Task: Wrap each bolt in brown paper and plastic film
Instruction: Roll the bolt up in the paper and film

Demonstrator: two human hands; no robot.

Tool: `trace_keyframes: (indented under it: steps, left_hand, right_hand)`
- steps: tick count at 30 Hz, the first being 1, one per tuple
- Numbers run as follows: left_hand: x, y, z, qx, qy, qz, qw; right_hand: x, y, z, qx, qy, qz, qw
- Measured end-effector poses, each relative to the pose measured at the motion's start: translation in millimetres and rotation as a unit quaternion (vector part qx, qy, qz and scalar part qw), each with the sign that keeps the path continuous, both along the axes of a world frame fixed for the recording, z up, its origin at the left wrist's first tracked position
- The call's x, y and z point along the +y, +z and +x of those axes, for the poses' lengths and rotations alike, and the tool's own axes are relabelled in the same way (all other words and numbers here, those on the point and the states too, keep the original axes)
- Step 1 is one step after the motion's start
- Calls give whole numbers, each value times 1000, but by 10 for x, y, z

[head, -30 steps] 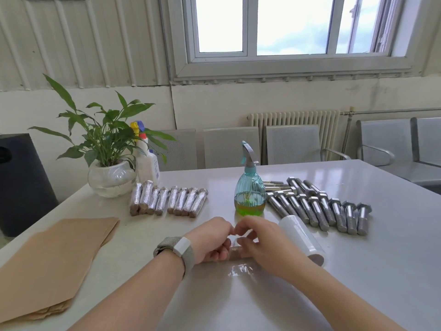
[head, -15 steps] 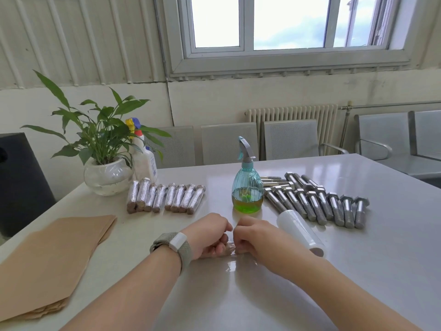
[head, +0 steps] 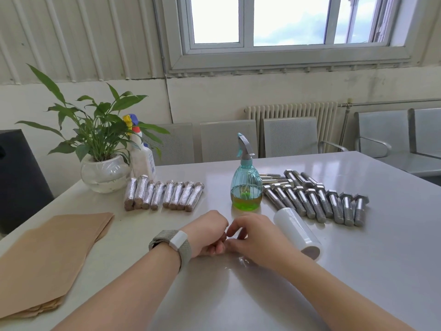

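Note:
My left hand [head: 208, 231] and my right hand [head: 256, 237] meet at the table's middle, fingers curled around a bolt that they almost wholly hide. Clear plastic film [head: 241, 260] lies crinkled on the table under my right hand. A white roll of film [head: 297, 232] lies just right of my right hand. Several bare steel bolts [head: 317, 201] lie in a row further back on the right. Several wrapped bolts [head: 164, 195] lie in a row at the back left. A stack of brown paper sheets [head: 50, 254] lies at the near left.
A teal spray bottle [head: 245, 185] with green liquid stands right behind my hands. A potted plant [head: 102, 163] and a white spray bottle [head: 142, 156] stand at the back left. Grey chairs [head: 290, 137] line the table's far edge.
Both hands have stayed together on the bolt, and the fingers have shifted slightly over it. The camera has tilted a little.

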State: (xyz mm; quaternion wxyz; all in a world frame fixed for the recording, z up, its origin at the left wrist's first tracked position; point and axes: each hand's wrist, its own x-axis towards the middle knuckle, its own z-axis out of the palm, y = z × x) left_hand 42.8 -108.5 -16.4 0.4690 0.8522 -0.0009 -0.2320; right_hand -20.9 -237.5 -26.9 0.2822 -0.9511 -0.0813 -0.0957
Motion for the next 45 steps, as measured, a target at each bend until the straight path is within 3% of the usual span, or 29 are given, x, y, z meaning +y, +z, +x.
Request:
trace_keyframes:
  steps: [9,15,17,20,23,30,36,40,45]
  left_hand:
    - [31,49,-81,-4,-16,-29,999]
    - [398,248,-225,-9,-63,-156,986]
    - [648,281,-205,-69,-54,-120,989]
    - [1045,192,-161,-173,-24,21,984]
    - [1274,23,-156,-208,-58,84,973]
    - [1232,-162,-202,-260,-114,49,957]
    - [1208,-192,-236,-303,-108,111,940]
    - [1058,-72,-271,-270,-65,-27,960]
    - [590,81,-271,-289,-26,-191,938]
  right_hand:
    - [-38,-22,-51,-44,15,-77,996]
    - [-42,-47,-49,-29,6,-68,997]
    - [-41,-48,-35,-26,5,-69,997]
    - [-35,-51,-23,-27,2,-77,997]
    - [-27,-54,-19,-28,1,-80,996]
    - [-17,-54,-49,-36,-1,-80,996]
    - [-15,-85,-73,-52,-3,-90,995]
    - [-16,-85,-101,-48,-17,-95,994]
    - [-21,-94,-170,-34,-45,-114,992]
